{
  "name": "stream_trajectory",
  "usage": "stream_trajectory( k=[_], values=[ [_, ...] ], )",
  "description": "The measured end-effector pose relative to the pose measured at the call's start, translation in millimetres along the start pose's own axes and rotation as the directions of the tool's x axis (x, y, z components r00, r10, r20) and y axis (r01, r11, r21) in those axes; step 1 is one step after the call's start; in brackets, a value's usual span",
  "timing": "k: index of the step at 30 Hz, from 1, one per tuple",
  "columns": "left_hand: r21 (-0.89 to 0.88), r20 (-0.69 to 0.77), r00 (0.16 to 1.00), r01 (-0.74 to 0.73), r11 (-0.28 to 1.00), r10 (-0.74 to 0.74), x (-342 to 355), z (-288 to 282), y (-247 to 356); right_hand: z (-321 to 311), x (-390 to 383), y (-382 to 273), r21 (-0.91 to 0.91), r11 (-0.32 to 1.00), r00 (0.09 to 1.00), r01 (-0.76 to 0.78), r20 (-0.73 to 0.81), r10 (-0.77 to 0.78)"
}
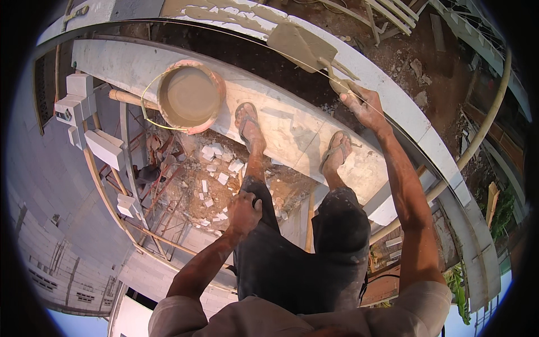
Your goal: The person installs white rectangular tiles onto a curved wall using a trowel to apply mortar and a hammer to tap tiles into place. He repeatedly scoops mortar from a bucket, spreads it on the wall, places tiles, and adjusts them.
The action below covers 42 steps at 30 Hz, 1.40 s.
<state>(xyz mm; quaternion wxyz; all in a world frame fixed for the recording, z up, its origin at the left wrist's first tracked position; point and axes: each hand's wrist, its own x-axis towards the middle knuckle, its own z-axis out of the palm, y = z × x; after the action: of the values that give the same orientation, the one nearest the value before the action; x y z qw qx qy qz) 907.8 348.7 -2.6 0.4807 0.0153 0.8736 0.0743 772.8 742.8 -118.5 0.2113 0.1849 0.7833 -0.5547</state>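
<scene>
In my right hand (365, 104) is a trowel (300, 48), gripped by its handle with the fingers wrapped round it. Its wide blade, coated in grey mortar, lies over the top of a pale block wall (359, 59). Wet mortar (224, 12) is spread along the wall top left of the blade. A thin taut string (247, 38) runs along the wall and passes close to the trowel. My left hand (245, 213) rests closed on my left knee, with nothing seen in it. An orange-rimmed bucket (222, 92) of grey mortar, its yellow handle tipped down, stands left of my feet.
Under my sandalled feet is a narrow plank platform (289, 135), with a dark gap between it and the wall. Far below on the left lie broken white blocks (216, 160). Bamboo scaffolding (98, 174) holds several white blocks (105, 147). A bamboo pole (485, 126) crosses at right.
</scene>
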Motion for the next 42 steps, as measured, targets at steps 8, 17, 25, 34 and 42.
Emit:
stream_trajectory(
  k=[8, 17, 25, 34, 42],
  values=[
    [0.226, 0.086, 0.995, -0.063, 0.972, 0.044, 6.1, -6.3, 26.0, -84.2, -66.3, 96.6, -0.638, 0.769, 0.894, 0.041, -0.321, -0.313],
    [0.238, 0.051, 0.995, -0.093, 0.967, 0.084, 8.9, 2.4, 27.0, -100.9, -129.5, 138.4, -0.575, 0.815, 0.829, 0.078, -0.416, -0.373],
    [0.171, 0.08, 0.994, -0.083, 0.982, 0.07, 12.0, -11.5, 28.6, -66.2, -74.6, 107.6, -0.575, 0.811, 0.811, 0.105, -0.422, -0.405],
    [-0.008, -0.067, 0.993, -0.101, 0.995, 0.101, 7.9, -7.4, 2.9, 150.4, -3.2, -25.6, -0.454, 0.793, 0.898, 0.406, 0.037, -0.439],
    [-0.171, 0.024, 0.998, 0.056, 0.984, -0.052, 6.2, -17.0, -18.2, 353.9, 98.3, -114.8, -0.607, 0.737, 0.887, 0.297, 0.461, 0.022]
  ],
)
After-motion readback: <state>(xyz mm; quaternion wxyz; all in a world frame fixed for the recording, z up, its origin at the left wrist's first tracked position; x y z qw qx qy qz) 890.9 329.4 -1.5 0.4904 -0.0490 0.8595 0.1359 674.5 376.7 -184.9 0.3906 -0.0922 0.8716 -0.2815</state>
